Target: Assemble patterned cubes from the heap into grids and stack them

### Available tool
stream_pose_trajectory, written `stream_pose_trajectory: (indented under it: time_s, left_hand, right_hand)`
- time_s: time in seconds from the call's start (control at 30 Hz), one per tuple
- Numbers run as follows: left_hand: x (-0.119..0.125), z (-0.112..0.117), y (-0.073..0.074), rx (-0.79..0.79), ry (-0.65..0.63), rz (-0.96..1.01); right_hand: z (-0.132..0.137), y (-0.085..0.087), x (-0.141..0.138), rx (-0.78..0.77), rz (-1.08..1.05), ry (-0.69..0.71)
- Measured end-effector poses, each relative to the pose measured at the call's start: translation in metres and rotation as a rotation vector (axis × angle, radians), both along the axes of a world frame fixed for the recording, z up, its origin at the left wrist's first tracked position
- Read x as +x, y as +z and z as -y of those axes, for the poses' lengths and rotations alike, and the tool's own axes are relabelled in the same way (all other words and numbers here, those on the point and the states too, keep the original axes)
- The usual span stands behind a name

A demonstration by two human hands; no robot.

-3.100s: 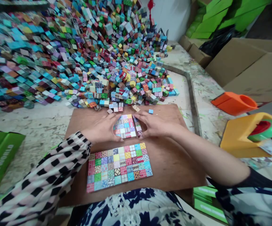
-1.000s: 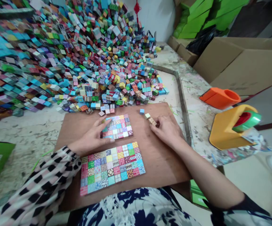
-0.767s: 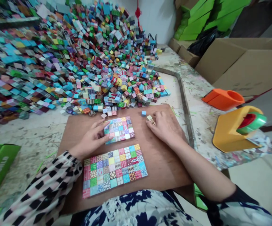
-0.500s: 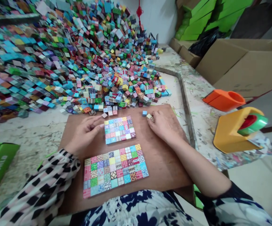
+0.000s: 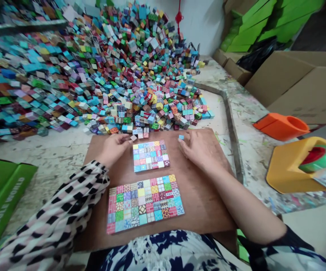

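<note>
On a brown board (image 5: 205, 210) lie two flat mosaics of printed square blocks, a smaller mosaic (image 5: 151, 156) behind a larger mosaic (image 5: 146, 203). My left hand (image 5: 115, 147) is at the smaller one's upper left corner, its thumb and fingertips closed at a small pale block (image 5: 134, 138). To the right of the smaller mosaic, my right hand (image 5: 194, 146) rests on the board with curled fingers. Its thumb tip is right by a small blue block (image 5: 181, 137). What lies under those fingers is hidden.
A large heap of loose coloured blocks (image 5: 140, 75) fills the back and left. Right of the board run a grey strip (image 5: 232, 131), an orange holder (image 5: 281, 126) and a yellow tape dispenser (image 5: 284, 165). Green boxes (image 5: 7, 203) stand at left, an open cardboard box (image 5: 298, 84) at back right.
My left hand has moved up to the pale block. My right fingers have shifted, and the yellowish block beside them no longer shows. The whole view has swung slightly left.
</note>
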State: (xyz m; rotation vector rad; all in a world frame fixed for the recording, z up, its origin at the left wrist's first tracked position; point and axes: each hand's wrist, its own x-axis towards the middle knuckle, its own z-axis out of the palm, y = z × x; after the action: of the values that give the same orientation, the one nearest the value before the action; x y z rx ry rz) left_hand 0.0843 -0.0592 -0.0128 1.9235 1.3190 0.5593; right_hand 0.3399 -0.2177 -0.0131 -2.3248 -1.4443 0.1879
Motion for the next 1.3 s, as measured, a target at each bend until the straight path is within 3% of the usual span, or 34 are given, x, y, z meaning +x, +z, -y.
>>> stream_pose_trajectory:
  time_s: [0.17, 0.47, 0.63, 0.73, 0.83, 0.9, 0.97, 1.07, 1.17, 1.3]
  left_hand:
    - [0.015, -0.004, 0.006, 0.075, 0.008, -0.192]
    - [0.021, -0.007, 0.005, 0.136, -0.034, -0.206]
    - [0.018, 0.005, 0.024, 0.173, 0.021, -0.221]
    - [0.016, 0.017, 0.039, 0.181, 0.029, -0.167]
    - [0.024, 0.032, 0.043, 0.151, -0.08, 0.055]
    - [0.037, 0.046, 0.041, 0.113, -0.243, 0.172]
    - [0.053, 0.06, 0.037, 0.086, -0.424, 0.179]
    - [0.077, 0.077, 0.033, 0.113, -0.585, 0.148]
    - [0.091, 0.087, 0.033, 0.128, -0.658, 0.133]
    - [0.1, 0.087, 0.035, 0.068, -0.687, 0.186]
  right_hand:
    - [-0.01, -0.007, 0.013, -0.019, -0.001, 0.106]
    - [-0.009, -0.008, 0.039, 0.036, -0.233, 0.131]
    - [-0.006, -0.005, 0.032, -0.017, -0.2, 0.175]
    - [0.002, 0.002, 0.03, 0.078, -0.202, 0.124]
    - [0.014, 0.013, 0.02, 0.235, -0.279, 0.077]
    - [0.021, 0.018, 0.004, 0.303, -0.462, 0.133]
    - [0.025, 0.018, -0.017, 0.328, -0.755, 0.205]
    - [0.026, 0.008, -0.041, 0.344, -1.047, 0.217]
    - [0.026, -0.002, -0.045, 0.419, -1.089, 0.14]
    - [0.026, -0.001, -0.024, 0.446, -1.061, 0.142]
